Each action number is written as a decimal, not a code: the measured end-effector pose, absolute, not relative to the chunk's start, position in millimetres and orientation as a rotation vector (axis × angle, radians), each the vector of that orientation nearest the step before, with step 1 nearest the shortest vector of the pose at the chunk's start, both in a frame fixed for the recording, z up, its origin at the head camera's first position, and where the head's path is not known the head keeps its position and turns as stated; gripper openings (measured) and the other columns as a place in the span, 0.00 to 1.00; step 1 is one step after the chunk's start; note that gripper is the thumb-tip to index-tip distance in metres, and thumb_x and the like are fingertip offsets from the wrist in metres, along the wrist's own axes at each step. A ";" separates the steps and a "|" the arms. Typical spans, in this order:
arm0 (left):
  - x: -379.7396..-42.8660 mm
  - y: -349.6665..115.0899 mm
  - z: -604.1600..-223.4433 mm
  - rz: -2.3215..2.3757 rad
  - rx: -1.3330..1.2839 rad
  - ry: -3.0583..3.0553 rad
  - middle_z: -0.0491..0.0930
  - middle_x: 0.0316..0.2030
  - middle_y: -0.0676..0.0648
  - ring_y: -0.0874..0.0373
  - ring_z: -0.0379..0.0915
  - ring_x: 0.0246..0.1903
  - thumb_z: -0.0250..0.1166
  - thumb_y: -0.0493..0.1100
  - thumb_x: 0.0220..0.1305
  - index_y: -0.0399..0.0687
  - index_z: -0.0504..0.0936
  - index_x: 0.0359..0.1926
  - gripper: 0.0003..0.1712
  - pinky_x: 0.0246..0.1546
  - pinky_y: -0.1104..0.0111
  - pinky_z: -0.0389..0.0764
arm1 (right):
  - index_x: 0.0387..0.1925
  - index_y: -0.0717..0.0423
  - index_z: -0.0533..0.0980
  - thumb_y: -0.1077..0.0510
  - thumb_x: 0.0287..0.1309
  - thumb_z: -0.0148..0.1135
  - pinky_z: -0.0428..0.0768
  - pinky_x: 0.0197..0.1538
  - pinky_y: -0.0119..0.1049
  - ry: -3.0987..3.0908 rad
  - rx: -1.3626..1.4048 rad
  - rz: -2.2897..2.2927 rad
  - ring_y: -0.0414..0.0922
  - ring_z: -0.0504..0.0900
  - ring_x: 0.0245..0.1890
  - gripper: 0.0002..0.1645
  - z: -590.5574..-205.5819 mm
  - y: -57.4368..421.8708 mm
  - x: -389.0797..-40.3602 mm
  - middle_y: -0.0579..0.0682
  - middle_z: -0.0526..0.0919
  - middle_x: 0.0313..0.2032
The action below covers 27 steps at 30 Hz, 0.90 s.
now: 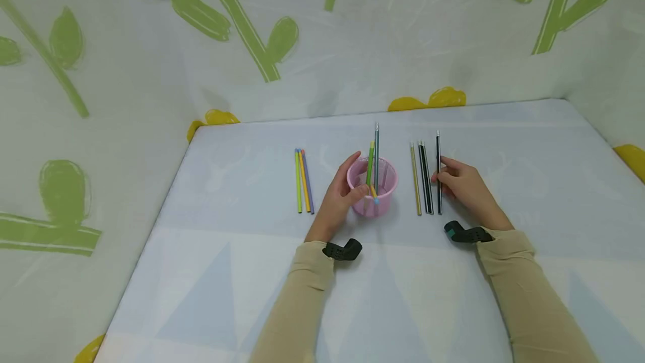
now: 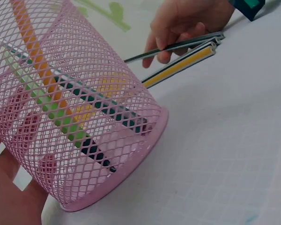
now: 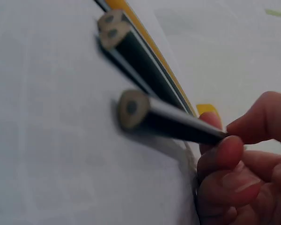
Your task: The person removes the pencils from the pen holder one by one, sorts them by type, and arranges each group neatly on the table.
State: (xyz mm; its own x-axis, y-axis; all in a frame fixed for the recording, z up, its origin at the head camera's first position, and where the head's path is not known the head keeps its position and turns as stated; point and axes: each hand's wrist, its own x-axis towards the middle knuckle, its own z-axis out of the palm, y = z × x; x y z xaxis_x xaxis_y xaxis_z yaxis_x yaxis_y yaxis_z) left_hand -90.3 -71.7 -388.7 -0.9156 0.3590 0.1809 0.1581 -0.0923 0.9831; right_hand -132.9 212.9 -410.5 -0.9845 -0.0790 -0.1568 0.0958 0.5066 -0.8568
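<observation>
My left hand [image 1: 333, 201] grips the side of a pink mesh pencil cup [image 1: 384, 206], thumb near the rim. Inside the cup stand a green pencil [image 1: 370, 164], a dark teal pencil [image 1: 377, 144] and an orange one [image 2: 47, 75]. To the right, my right hand [image 1: 470, 188] pinches a dark pencil [image 1: 438, 147] between thumb and fingers. Its unsharpened end [image 3: 133, 110] faces the right wrist camera. Just left of it lie black pencils [image 1: 425, 178] side by side, and a gold-coloured pencil [image 1: 415, 181].
Left of the cup, a small group of pencils lies on the white and pale blue tabletop [image 1: 201, 184]: a lime one [image 1: 298, 181], a yellow-orange one [image 1: 304, 184] and a purple one [image 1: 308, 186]. A wall with green plant drawings [image 1: 383, 49] borders the table's far edge.
</observation>
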 end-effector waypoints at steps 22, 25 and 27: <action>-85.0 -68.0 -387.9 2.115 0.550 2.307 0.62 0.61 0.59 0.66 0.51 0.62 0.45 0.41 0.67 0.53 0.65 0.60 0.21 0.60 0.65 0.56 | 0.59 0.56 0.66 0.45 0.61 0.47 0.70 0.23 0.32 2.772 0.017 -1.393 0.41 0.75 0.23 0.29 -413.4 204.4 -129.3 0.57 0.77 0.39; -85.7 -68.0 -386.1 2.100 0.554 2.321 0.62 0.61 0.58 0.67 0.51 0.62 0.43 0.39 0.67 0.53 0.65 0.60 0.21 0.60 0.64 0.55 | 0.56 0.52 0.69 0.43 0.61 0.46 0.68 0.22 0.32 2.752 0.078 -1.496 0.43 0.73 0.23 0.27 -416.4 203.8 -129.3 0.55 0.77 0.27; -86.4 -67.6 -385.6 2.099 0.556 2.316 0.62 0.61 0.57 0.67 0.51 0.62 0.43 0.39 0.67 0.52 0.65 0.60 0.21 0.60 0.64 0.55 | 0.55 0.51 0.70 0.43 0.61 0.46 0.68 0.23 0.31 2.742 0.098 -1.559 0.43 0.72 0.23 0.25 -418.2 204.2 -129.5 0.54 0.75 0.26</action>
